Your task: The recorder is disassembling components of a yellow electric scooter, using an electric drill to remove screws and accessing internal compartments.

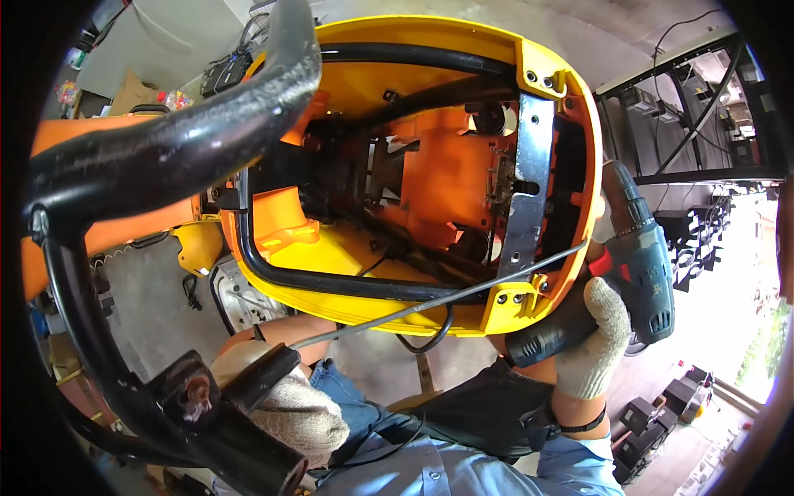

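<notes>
My right hand (608, 347), in a pale knit glove, is closed round the grip of a teal and black cordless drill (651, 277). The drill stands by the right end of a yellow shell (372, 310), its chuck pointing away from me. My left hand (289, 417), gloved too, is at the lower left behind a black tubular frame (141, 169); its fingers are mostly hidden. From beside that hand a grey cable (413, 307) runs up to the shell's right rim. Inside the shell are a black tube frame, orange panels and a black cross plate (525, 182) between yellow corner brackets.
The black tubular frame looms close at the left, over an orange panel (107, 132). Black metal racking (703, 178) stands at the right, with black parts (662, 413) on the floor below. A loose yellow part (198, 246) is at the left.
</notes>
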A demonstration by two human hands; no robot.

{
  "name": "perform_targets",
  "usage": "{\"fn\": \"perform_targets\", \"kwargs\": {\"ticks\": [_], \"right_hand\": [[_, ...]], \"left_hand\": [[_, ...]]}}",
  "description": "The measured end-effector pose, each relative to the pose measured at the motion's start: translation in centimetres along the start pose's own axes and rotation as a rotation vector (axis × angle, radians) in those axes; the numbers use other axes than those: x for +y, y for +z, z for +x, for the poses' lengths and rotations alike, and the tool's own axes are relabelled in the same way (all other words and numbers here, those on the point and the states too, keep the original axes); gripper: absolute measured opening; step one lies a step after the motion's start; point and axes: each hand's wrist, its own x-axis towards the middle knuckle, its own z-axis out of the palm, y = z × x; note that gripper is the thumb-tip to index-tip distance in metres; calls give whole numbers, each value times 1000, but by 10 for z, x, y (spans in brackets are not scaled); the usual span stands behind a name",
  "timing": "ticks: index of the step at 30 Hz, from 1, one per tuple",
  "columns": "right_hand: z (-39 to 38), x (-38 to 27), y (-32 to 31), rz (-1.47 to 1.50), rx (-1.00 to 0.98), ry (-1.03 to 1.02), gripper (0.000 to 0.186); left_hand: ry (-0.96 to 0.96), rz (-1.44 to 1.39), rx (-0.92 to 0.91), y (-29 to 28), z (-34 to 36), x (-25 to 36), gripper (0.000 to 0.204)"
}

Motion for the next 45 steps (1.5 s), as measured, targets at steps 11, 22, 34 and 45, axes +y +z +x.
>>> {"fn": "perform_targets", "kwargs": {"ticks": [11,22,34,45], "right_hand": [[-2,-4,-3,62,-47,-1,49],[8,-3,-13,77,2,-84,38],[51,-7,-44,180,112,-149,32],[87,-21,-128,682,400,135,40]], "left_hand": [[536,407,-162,1,36,-6,25],[570,413,-61,28,51,9,24],[720,706,-195,103,75,11,25],[817,1204,-369,300,125,37,27]]}}
